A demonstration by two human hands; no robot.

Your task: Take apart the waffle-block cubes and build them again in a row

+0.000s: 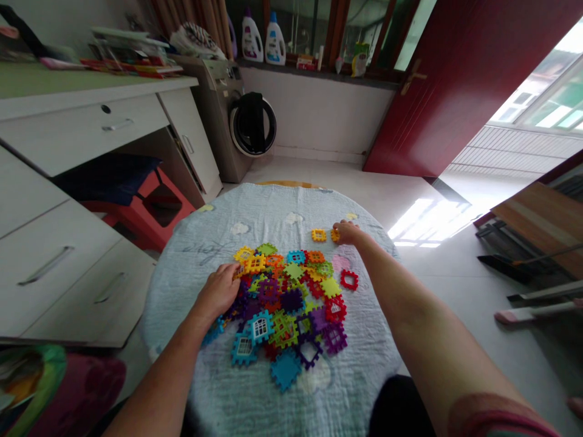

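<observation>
A heap of colourful plastic interlocking tiles (291, 300) with notched edges lies on the round table; some have window-like grilles. My left hand (219, 291) is at the heap's upper left, its fingers curled at the edge of an orange-yellow tile (241, 271). Close beside those fingertips is a yellow window tile (255, 263). Farther back and to the right, my right hand (347, 232) has its fingers closed on a small yellow tile (335, 235), which it partly covers. Just left of that, another yellow window tile (319, 235) lies flat on the cloth.
A pale blue cloth (218, 224) covers the table. A red frame tile (349, 280) lies apart at the heap's right. To the left stand a white desk (82, 121) and a red stool (159, 206); behind are a washing machine (218, 103) and a red door (437, 91).
</observation>
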